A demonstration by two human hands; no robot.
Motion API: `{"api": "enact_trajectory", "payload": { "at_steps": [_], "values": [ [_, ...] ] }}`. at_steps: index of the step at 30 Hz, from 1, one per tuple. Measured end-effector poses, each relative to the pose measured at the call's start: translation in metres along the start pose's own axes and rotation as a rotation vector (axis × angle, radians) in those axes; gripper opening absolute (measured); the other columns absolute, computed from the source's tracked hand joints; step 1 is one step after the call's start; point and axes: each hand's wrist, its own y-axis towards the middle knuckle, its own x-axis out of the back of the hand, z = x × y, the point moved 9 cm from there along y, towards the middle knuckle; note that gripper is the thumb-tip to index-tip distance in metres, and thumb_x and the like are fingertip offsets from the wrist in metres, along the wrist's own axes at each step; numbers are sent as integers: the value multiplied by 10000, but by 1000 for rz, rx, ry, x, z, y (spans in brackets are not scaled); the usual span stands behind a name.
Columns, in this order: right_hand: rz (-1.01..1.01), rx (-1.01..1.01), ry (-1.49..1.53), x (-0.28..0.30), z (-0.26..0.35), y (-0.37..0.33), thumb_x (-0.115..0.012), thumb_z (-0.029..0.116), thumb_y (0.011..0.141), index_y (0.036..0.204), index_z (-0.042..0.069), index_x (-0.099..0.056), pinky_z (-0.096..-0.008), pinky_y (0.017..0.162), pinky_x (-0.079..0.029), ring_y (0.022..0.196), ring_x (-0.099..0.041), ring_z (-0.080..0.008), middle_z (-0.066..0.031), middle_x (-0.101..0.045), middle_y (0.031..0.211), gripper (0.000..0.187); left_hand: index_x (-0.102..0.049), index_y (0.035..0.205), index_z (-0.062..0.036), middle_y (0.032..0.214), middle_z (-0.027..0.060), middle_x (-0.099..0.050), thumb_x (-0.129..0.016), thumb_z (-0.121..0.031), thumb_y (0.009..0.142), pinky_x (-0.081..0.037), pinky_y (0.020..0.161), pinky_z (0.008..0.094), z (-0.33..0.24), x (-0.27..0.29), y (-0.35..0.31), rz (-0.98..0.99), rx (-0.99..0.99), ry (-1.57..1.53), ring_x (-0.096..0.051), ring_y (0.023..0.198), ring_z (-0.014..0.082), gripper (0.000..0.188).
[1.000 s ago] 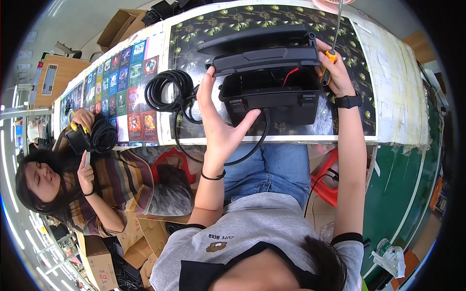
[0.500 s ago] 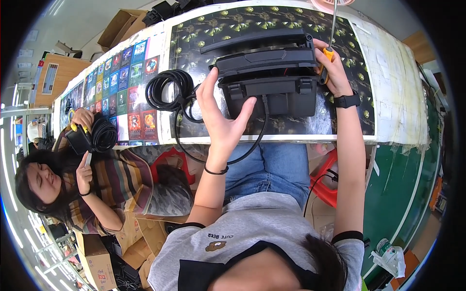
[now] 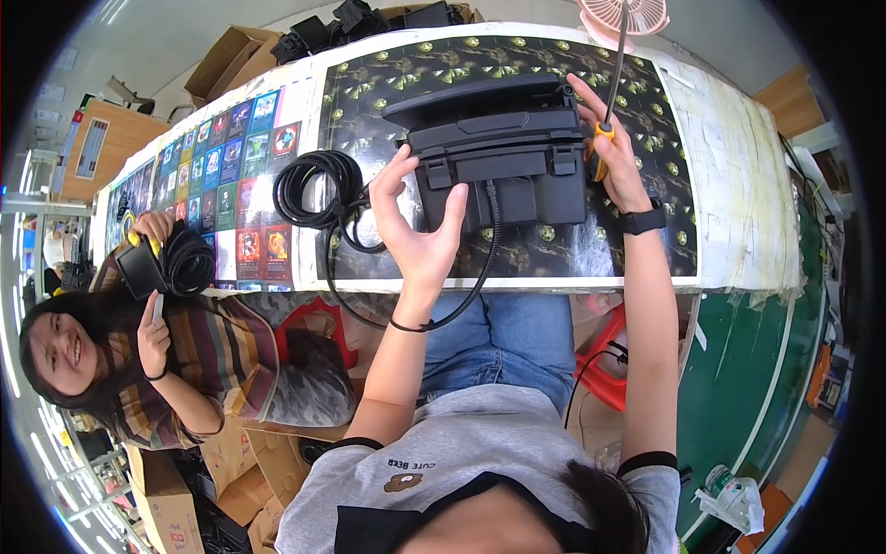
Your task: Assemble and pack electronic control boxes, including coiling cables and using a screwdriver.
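Observation:
On the dark patterned mat sits a black plastic case (image 3: 503, 198) with front latches, its upper flap tilted up. A ribbed black cable (image 3: 496, 231) runs from its front to a coil (image 3: 318, 189) on the left. At the case's left end is my left hand (image 3: 417, 222), fingers stretched along the corner and thumb apart in front. My right hand (image 3: 620, 166) is at the right end, closed on a screwdriver (image 3: 604, 129) with a yellow and black handle, its shaft pointing up and away. That hand's outstretched fingers reach along the case's side.
At the left a co-worker (image 3: 194, 369) holds a black device (image 3: 143, 270) with coiled cable. A pink fan (image 3: 628, 14) stands at the table's far edge. Black devices (image 3: 360, 23) and a cardboard box (image 3: 231, 60) lie beyond. Red stools (image 3: 604, 360) are under the table.
The case's middle section has come down onto its base, closing the gap where a wire showed. Both hands stay at its ends. The whole view has shifted slightly.

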Motion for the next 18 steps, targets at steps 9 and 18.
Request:
{"api": "enact_trajectory", "payload": {
  "at_steps": [9, 18],
  "values": [
    [122, 21, -135, -21, 8, -8, -733, 588, 734, 1482, 61, -341, -373, 1164, -193, 1443, -256, -225, -97, -313, 1544, 996, -572, 1130, -75, 1301, 131, -549, -772, -92, 750, -423, 920, 371, 0, -6, 8, -13, 30, 19, -533, 1153, 270, 430],
    [120, -76, -26, -24, 4, -9, -791, 433, 708, 1489, 66, -315, -333, 1148, -235, 1405, -319, -209, -86, -333, 1522, 985, -543, 1184, -73, 1362, 112, -509, -744, -103, 797, -411, 997, 377, 1, -7, 4, 51, -3, 49, -505, 1230, 233, 437]
  ]
}}
